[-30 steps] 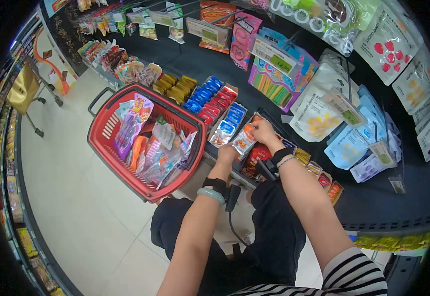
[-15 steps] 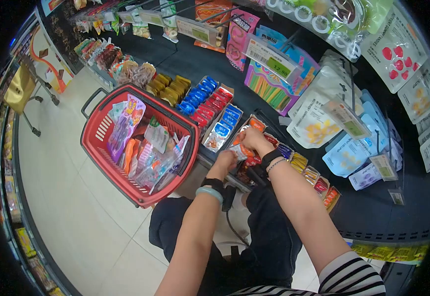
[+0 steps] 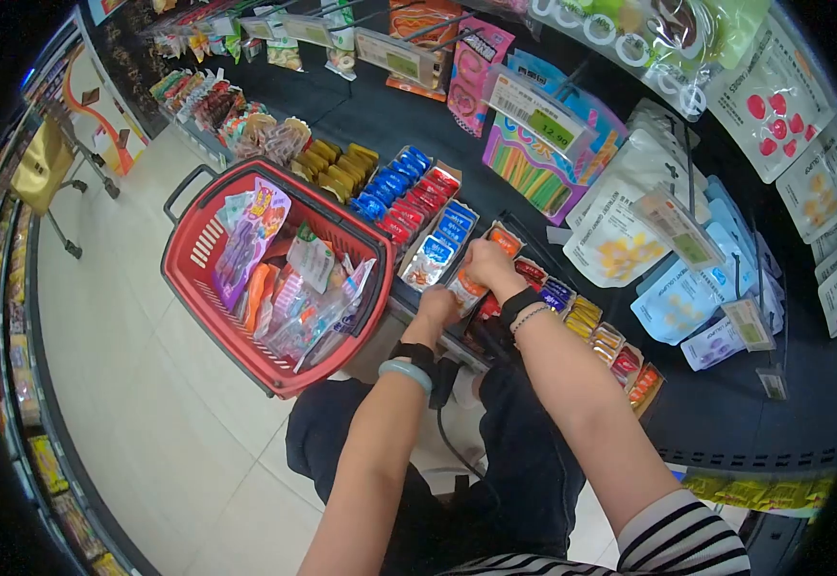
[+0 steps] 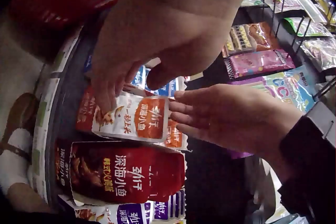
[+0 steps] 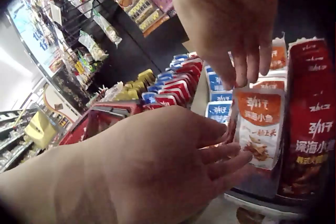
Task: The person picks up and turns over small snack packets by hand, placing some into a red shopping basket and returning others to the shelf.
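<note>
An orange-and-white snack packet (image 4: 136, 119) with a fish picture lies between my hands, in line with a row of like packets on the shelf. The extended fingers of my left hand (image 3: 437, 305) rest along its lower end, with the thumb lifted off to the side. My right hand (image 5: 226, 19) reaches down at the packet's top edge, its fingers nearly straight and the tips touching there. Red packets (image 4: 131, 171) stand in the box directly beside it. Blue-and-white packets (image 3: 437, 250) are in the box on the other side.
A red shopping basket (image 3: 229, 352) with several bagged items stands to the left, close to the shelf. Purple packets (image 3: 557, 294) and other boxed snacks continue to the right. Bags such as a pink one (image 3: 478, 77) hang on hooks above, with price tags (image 3: 543, 120) sticking out.
The orange-and-white packet, held raised and then tilted between both hands, now sits lower in its row. My fingers have loosened and straightened against it. The basket has stayed in place.
</note>
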Available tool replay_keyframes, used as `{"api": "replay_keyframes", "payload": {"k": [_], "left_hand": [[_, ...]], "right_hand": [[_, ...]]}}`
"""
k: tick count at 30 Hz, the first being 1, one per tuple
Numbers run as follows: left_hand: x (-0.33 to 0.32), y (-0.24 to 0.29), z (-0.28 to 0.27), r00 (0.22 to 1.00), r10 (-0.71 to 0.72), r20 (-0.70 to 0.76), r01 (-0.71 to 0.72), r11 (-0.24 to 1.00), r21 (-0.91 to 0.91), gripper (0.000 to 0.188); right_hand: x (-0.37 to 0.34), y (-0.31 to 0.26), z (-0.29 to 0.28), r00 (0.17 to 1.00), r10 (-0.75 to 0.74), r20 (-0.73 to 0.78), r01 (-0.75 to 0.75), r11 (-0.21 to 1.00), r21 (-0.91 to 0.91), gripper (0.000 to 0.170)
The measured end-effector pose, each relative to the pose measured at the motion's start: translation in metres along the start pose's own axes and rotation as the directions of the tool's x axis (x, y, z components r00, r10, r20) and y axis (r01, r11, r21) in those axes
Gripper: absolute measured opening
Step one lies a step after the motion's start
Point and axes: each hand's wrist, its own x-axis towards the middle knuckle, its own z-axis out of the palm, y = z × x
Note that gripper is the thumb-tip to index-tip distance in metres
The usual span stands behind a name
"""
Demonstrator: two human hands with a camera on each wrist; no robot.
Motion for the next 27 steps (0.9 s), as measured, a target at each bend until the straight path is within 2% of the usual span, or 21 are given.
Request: {"api": "replay_keyframes", "payload": {"k": [1, 3, 4, 6, 8, 9, 10, 12, 14, 15, 17, 18, 20, 21, 22, 24, 25, 26, 27], "left_hand": [[-0.014, 0.021, -0.003, 1.000, 0.003, -0.009, -0.003, 1.000, -0.001, 0.024], [-0.048, 0.069, -0.009, 0.967, -0.024, -0.254, -0.027, 0.980, -0.195, 0.026], [-0.065, 0.090, -0.015, 0.962, -0.027, -0.273, -0.028, 0.980, -0.195, 0.026], [-0.094, 0.120, -0.029, 0.921, 0.141, -0.364, -0.235, 0.945, -0.229, 0.018], [-0.106, 0.128, -0.055, 0.790, 0.376, -0.484, -0.425, 0.905, 0.008, 0.019], [-0.121, 0.140, -0.070, 0.658, 0.472, -0.586, -0.455, 0.870, 0.190, 0.019], [-0.139, 0.155, -0.085, 0.508, 0.569, -0.647, -0.446, 0.816, 0.368, 0.019], [-0.162, 0.162, -0.123, 0.372, 0.677, -0.635, -0.225, 0.729, 0.646, 0.023], [-0.176, 0.140, -0.155, 0.394, 0.655, -0.644, 0.092, 0.669, 0.737, 0.028], [-0.186, 0.132, -0.167, 0.387, 0.656, -0.648, 0.105, 0.666, 0.738, 0.028], [-0.205, 0.116, -0.186, 0.541, 0.542, -0.643, 0.456, 0.453, 0.766, 0.029], [-0.210, 0.108, -0.196, 0.538, 0.541, -0.646, 0.466, 0.447, 0.763, 0.029], [-0.214, 0.092, -0.211, 0.552, 0.639, -0.536, 0.450, 0.313, 0.836, 0.032], [-0.223, 0.094, -0.211, 0.503, 0.734, -0.456, 0.401, 0.269, 0.876, 0.028], [-0.224, 0.094, -0.215, 0.510, 0.733, -0.450, 0.398, 0.263, 0.879, 0.028], [-0.228, 0.094, -0.225, 0.607, 0.601, -0.519, 0.468, 0.257, 0.846, 0.024], [-0.231, 0.095, -0.229, 0.575, 0.678, -0.457, 0.398, 0.256, 0.881, 0.017], [-0.230, 0.097, -0.230, 0.581, 0.675, -0.455, 0.395, 0.254, 0.883, 0.017], [-0.231, 0.104, -0.230, 0.545, 0.657, -0.521, 0.305, 0.424, 0.853, 0.014]], "right_hand": [[-0.003, -0.007, -0.007, 1.000, -0.010, -0.001, 0.010, 1.000, 0.000, 0.014], [-0.010, -0.022, -0.017, 0.990, -0.069, -0.122, 0.081, 0.992, 0.093, 0.014], [-0.012, -0.028, -0.023, 0.987, -0.128, -0.098, 0.143, 0.976, 0.165, 0.014], [-0.016, -0.048, -0.025, 0.964, -0.189, -0.186, 0.235, 0.933, 0.272, 0.015], [-0.020, -0.069, -0.019, 0.950, -0.246, -0.193, 0.301, 0.887, 0.350, 0.014], [-0.022, -0.079, -0.016, 0.936, -0.284, -0.206, 0.347, 0.840, 0.418, 0.014], [-0.026, -0.089, -0.014, 0.933, -0.295, -0.207, 0.357, 0.833, 0.423, 0.014], [-0.035, -0.112, -0.010, 0.887, -0.402, -0.227, 0.461, 0.777, 0.428, 0.013], [-0.041, -0.132, -0.004, 0.864, -0.461, -0.201, 0.501, 0.748, 0.436, 0.012], [-0.043, -0.141, -0.001, 0.844, -0.492, -0.213, 0.533, 0.724, 0.439, 0.012], [-0.048, -0.158, 0.006, 0.820, -0.527, -0.222, 0.566, 0.690, 0.451, 0.011], [-0.050, -0.165, 0.009, 0.808, -0.553, -0.204, 0.579, 0.680, 0.449, 0.012], [-0.055, -0.179, 0.012, 0.795, -0.578, -0.186, 0.591, 0.668, 0.452, 0.013], [-0.059, -0.185, 0.011, 0.797, -0.583, -0.158, 0.587, 0.686, 0.430, 0.013], [-0.062, -0.190, 0.012, 0.801, -0.585, -0.130, 0.581, 0.705, 0.406, 0.014], [-0.064, -0.199, 0.020, 0.800, -0.584, -0.138, 0.584, 0.703, 0.407, 0.016], [-0.065, -0.203, 0.022, 0.799, -0.585, -0.138, 0.586, 0.708, 0.395, 0.016], [-0.067, -0.206, 0.024, 0.797, -0.588, -0.137, 0.590, 0.711, 0.383, 0.015], [-0.067, -0.209, 0.027, 0.807, -0.578, -0.125, 0.577, 0.723, 0.380, 0.016]]}}
